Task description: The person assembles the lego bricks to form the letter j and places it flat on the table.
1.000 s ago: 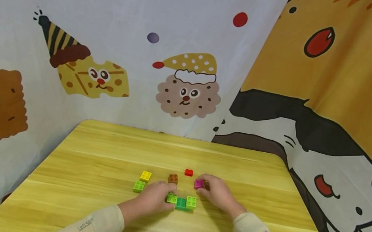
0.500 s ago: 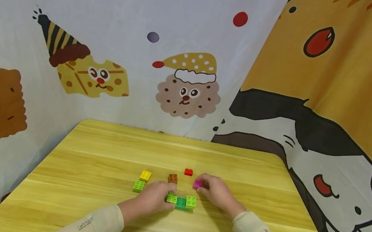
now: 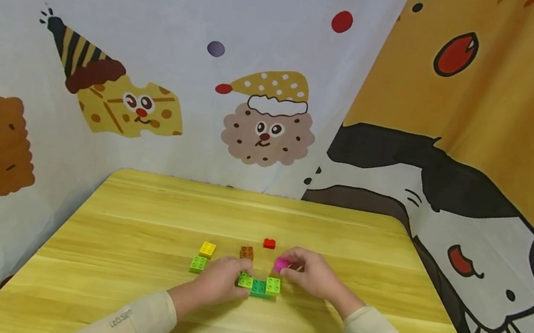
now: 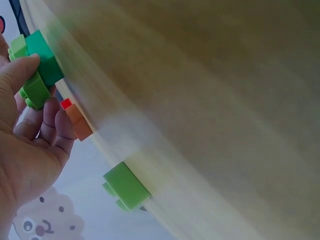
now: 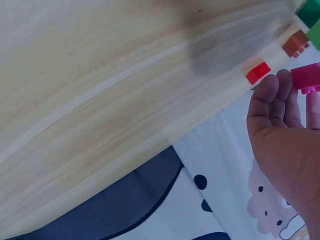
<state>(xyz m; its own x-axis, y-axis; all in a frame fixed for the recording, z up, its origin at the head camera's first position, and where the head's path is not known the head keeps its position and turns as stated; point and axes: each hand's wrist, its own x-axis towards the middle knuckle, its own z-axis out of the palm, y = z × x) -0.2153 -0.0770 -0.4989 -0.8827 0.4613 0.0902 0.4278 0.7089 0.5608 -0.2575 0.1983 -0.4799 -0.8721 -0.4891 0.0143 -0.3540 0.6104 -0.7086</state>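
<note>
My left hand (image 3: 218,283) holds a joined set of toy building bricks: a dark green brick (image 3: 258,287) with one lime green brick (image 3: 245,280) and another lime brick (image 3: 272,286) on top. In the left wrist view the thumb presses by the dark green brick (image 4: 46,57), and the fingers curl under the nearer lime brick (image 4: 36,91). A magenta brick (image 3: 281,265) is pinched between thumb and fingers of my right hand (image 3: 310,272), just beyond the set's right end. The same magenta brick (image 5: 307,77) shows partly at the right wrist view's edge, studs visible.
A brown brick (image 3: 246,252) stands just beyond the left hand, with a red brick (image 3: 269,243) farther back. Left of the left hand lie a yellow brick (image 3: 207,249) and a loose lime brick (image 3: 198,264). A printed cloth (image 3: 159,58) hangs behind the wooden table (image 3: 138,199).
The magenta brick and right fingers have shifted slightly nearer relative to the red brick. My left hand stays on the green set. The head view has tilted slightly.
</note>
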